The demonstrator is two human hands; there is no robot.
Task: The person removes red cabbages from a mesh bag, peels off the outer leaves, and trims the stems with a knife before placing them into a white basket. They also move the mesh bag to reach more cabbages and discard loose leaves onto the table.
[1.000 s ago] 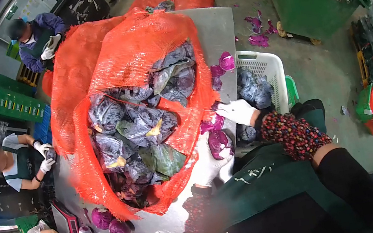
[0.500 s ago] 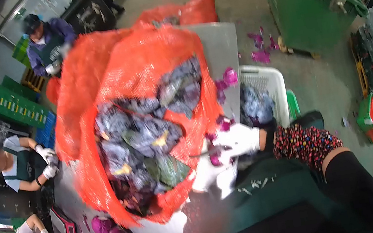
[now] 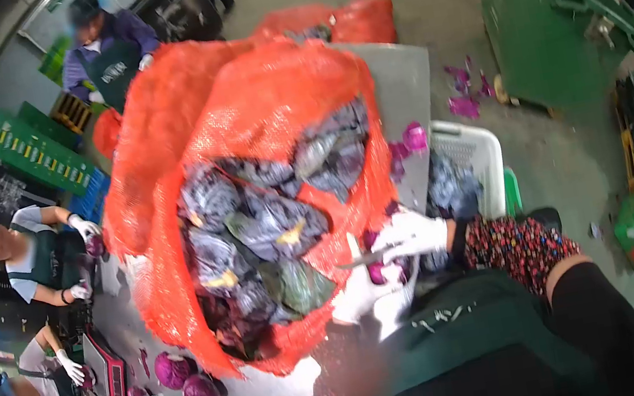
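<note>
We hold a small purple cabbage (image 3: 385, 272) in our left hand (image 3: 361, 292), which is closed around it, just over the near edge of the metal table (image 3: 396, 91). Our right hand (image 3: 412, 234) grips a knife (image 3: 358, 259) that touches the cabbage. Beside our hands a big orange net sack (image 3: 252, 116) full of dark cabbages lies on the table. A white basket (image 3: 469, 156) stands beside the table, a green bin (image 3: 556, 12) on the grey floor beyond. Other people (image 3: 35, 260) work across the table.
</note>
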